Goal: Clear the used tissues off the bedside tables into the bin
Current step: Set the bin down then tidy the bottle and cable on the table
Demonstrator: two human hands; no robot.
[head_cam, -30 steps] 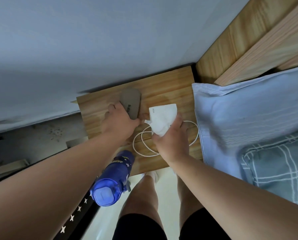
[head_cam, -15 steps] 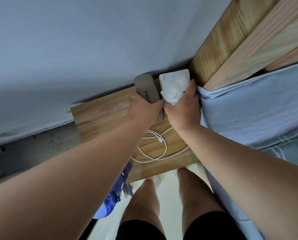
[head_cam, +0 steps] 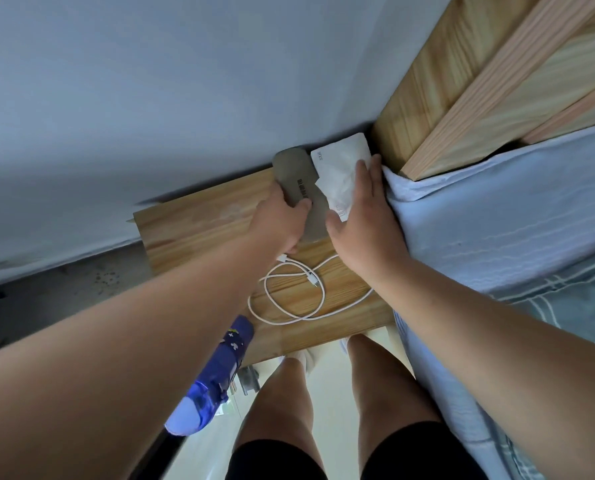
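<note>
Left hand (head_cam: 282,220) wraps round the grey case (head_cam: 296,171) at the worktop's (head_cam: 192,230) far edge. Right hand (head_cam: 361,230) lies flat, fingers straight, on a white pack (head_cam: 344,154) in the far right corner, against the bed (head_cam: 496,220). A crumpled tissue (head_cam: 337,192), by the look of it, sits on that pack beside the fingers. Nearer lie a cable (head_cam: 289,292) and a bottle (head_cam: 213,368). No bin in view, so I judge the tissue is not cleared yet; lifting and binning it remain.

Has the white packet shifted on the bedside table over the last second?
Yes. The white packet went from beside the cable to the far corner of the table, against the headboard.
</note>
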